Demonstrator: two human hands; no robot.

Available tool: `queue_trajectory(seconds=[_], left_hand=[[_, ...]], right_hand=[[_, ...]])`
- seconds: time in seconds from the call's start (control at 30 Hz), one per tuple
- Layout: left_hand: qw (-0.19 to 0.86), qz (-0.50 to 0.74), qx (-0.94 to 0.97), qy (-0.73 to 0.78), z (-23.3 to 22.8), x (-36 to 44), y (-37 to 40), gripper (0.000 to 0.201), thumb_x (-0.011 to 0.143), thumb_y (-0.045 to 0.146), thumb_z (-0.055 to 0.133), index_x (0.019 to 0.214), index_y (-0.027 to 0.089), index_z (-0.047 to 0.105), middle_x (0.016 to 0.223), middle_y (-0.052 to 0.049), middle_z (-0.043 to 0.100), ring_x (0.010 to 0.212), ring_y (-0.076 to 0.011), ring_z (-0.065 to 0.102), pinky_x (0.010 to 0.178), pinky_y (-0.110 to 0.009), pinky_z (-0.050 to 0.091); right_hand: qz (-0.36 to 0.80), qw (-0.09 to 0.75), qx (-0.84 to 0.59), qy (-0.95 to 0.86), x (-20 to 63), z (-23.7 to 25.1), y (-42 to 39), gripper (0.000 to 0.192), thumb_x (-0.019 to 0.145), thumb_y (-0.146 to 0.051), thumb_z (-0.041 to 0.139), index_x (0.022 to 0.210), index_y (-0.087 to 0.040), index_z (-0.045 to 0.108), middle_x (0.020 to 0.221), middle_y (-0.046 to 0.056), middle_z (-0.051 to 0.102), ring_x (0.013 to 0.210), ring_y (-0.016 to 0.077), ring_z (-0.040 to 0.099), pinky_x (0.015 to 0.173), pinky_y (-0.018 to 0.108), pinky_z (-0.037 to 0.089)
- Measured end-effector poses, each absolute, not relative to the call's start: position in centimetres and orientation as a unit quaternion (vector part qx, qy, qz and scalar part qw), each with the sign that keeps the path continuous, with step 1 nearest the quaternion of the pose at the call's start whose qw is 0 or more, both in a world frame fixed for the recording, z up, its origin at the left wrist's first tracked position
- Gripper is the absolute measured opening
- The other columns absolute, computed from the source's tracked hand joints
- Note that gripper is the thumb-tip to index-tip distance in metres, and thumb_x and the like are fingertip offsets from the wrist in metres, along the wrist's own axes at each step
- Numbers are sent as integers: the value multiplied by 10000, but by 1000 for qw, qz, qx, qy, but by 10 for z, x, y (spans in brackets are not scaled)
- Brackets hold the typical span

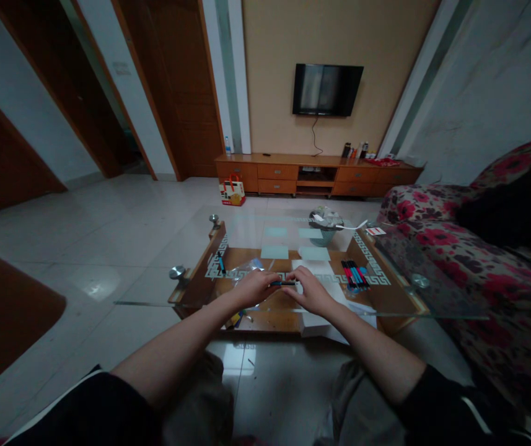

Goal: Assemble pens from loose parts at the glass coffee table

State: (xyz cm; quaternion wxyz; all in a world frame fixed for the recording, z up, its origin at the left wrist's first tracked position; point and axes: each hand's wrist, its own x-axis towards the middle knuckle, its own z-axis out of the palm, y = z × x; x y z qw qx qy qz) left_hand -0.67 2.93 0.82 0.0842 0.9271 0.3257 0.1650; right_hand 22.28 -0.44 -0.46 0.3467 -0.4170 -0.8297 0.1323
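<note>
Doors of dark brown wood line the far left wall, and we note pale glossy floor tiles in front of them. A paper bag [232, 190] with red handles and printed panels stands on the floor by the cabinet [316, 174]; its writing is too small for us to read. The cabinet is long, low, orange-brown wood with drawers, and a flat dark TV [327, 89] hangs on the tan wall above it.

On the table [200, 282], a clear glass top over a wooden frame with a white key-pattern border and round metal studs, a single blue pen [221, 263] lies at the left edge.

Our left hand [252, 287] is closed on one end of a dark pen [284, 284]. Our right hand [310, 291] is closed on its other end, so the pen lies level between the two hands, just above the glass near the front edge. White paper [314, 267] lies flat under the right hand. Just right of it, a row of pens [354, 274], red, blue and black, lie side by side. Behind them sits a bowl [324, 234] heaped with pale wrappers, and near it a small white card [375, 231] with a red mark, unreadable. A sofa [479, 248] in red floral fabric fills the right.
</note>
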Motion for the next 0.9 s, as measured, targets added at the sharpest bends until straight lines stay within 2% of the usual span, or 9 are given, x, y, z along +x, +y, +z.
queue_trajectory(seconds=[0.1, 0.17, 0.5, 0.8, 0.9], left_hand=[[84, 170, 924, 331, 7, -7, 30, 222, 972, 363, 511, 1012, 209, 666, 859, -44, 685, 803, -177, 633, 716, -255, 433], [88, 171, 926, 325, 6, -8, 30, 228, 976, 361, 505, 1016, 214, 674, 876, -47, 693, 817, -178, 637, 739, -260, 438], [92, 176, 931, 305, -5, -9, 32, 233, 998, 324, 461, 1094, 220, 646, 955, -57, 699, 884, -180, 646, 809, -272, 452], [109, 191, 927, 303, -15, -5, 37, 246, 1005, 298, 439, 1171, 224, 606, 1011, -60, 648, 894, -168, 630, 778, -255, 472], [112, 196, 926, 301, -15, -5, 38, 260, 1007, 312, 435, 1201, 230, 587, 1031, -60, 634, 904, -165, 630, 788, -254, 477]], right_hand=[[133, 329, -424, -833, 223, -5, -4, 240, 994, -328, 501, 892, -195, 672, 980, 73, 572, 955, 203, 539, 879, 355, 451], [133, 325, -423, -835, 223, -6, -2, 298, 1003, -306, 477, 822, -191, 684, 979, 76, 567, 951, 201, 539, 879, 358, 454], [129, 358, -407, -830, 224, -13, 2, 41, 907, -235, 634, 910, -202, 658, 1045, 79, 555, 1001, 210, 545, 893, 363, 479], [126, 344, -431, -825, 224, -4, -2, 179, 912, -285, 633, 1081, -226, 636, 1043, 69, 570, 1019, 212, 544, 916, 360, 465], [104, 321, -443, -831, 224, -4, 1, 157, 965, -303, 549, 992, -217, 678, 1082, 85, 576, 1046, 227, 533, 944, 395, 448]])
